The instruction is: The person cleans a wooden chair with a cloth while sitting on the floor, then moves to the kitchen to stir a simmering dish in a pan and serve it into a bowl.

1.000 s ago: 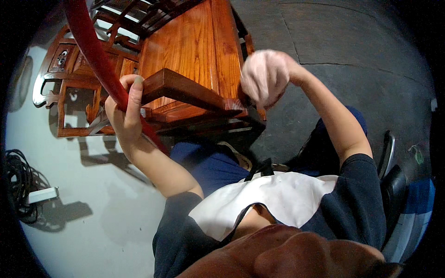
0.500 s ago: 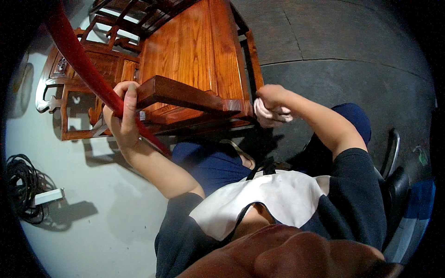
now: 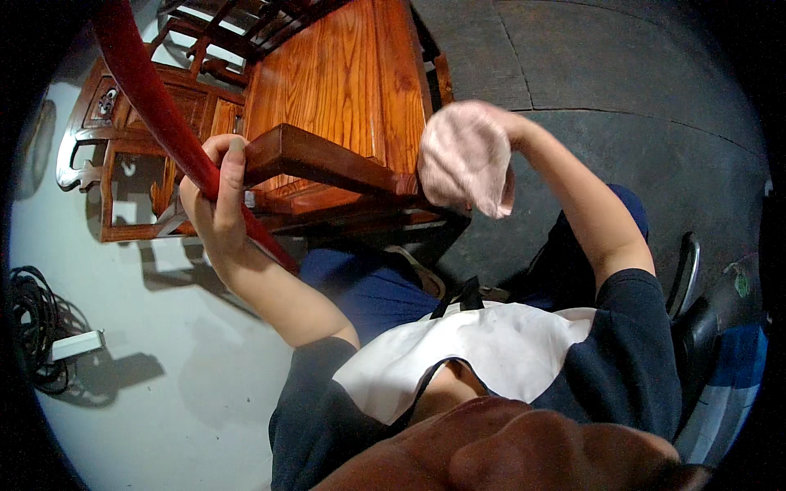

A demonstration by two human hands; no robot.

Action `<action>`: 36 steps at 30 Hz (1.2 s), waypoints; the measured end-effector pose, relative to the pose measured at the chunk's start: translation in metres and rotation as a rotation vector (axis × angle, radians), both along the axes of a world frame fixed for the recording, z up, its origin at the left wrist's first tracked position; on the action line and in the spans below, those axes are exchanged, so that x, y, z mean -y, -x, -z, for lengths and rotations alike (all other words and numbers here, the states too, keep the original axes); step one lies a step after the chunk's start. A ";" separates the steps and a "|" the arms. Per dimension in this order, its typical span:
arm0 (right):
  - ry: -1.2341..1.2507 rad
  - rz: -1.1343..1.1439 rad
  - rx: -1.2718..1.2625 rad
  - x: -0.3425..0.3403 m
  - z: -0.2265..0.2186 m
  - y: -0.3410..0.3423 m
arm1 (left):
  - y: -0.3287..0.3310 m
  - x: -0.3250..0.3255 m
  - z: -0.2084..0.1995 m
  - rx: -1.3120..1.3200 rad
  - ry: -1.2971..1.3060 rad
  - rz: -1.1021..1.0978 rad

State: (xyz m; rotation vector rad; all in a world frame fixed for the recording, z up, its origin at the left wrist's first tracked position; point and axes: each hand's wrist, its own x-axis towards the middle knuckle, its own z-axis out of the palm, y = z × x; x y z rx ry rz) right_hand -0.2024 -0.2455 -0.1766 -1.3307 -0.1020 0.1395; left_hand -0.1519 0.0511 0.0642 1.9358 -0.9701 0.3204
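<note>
My left hand (image 3: 217, 180) is closed round a long red bar (image 3: 147, 106), its thumb lying across it. The bar runs from the upper left down past my wrist. Right beside those fingers is the end of a dark wooden armrest (image 3: 327, 159) of a carved wooden chair (image 3: 323, 82) with a glossy brown seat. In my right hand (image 3: 512, 127) is a crumpled pale pink cloth (image 3: 467, 155), at the chair's right front corner. The cloth hides most of that hand's fingers and part of the corner.
A coil of black cable (image 3: 37, 327) with a white power strip (image 3: 78, 344) lies at the left on a pale surface (image 3: 196, 393). Dark floor (image 3: 606, 139) spreads to the right. At the lower right are a curved metal bar (image 3: 690, 274) and a blue-and-white thing (image 3: 733, 385).
My right hand has risen a little, and the pink cloth, bunched low before, now spreads over the chair's corner. My left hand stays on the red bar.
</note>
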 end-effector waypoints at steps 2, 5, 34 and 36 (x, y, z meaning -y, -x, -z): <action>0.283 -0.196 0.170 -0.016 0.008 -0.002 | 0.000 -0.003 -0.001 -0.014 -0.006 -0.016; 0.765 -0.348 -0.106 -0.041 0.013 0.003 | -0.007 -0.003 0.005 -0.057 0.009 -0.006; 1.269 -0.230 -0.027 -0.065 0.006 0.020 | -0.003 -0.002 0.002 -0.049 -0.001 -0.015; 1.093 -0.074 -0.002 -0.047 0.009 0.013 | -0.007 0.005 0.005 -0.064 0.015 0.027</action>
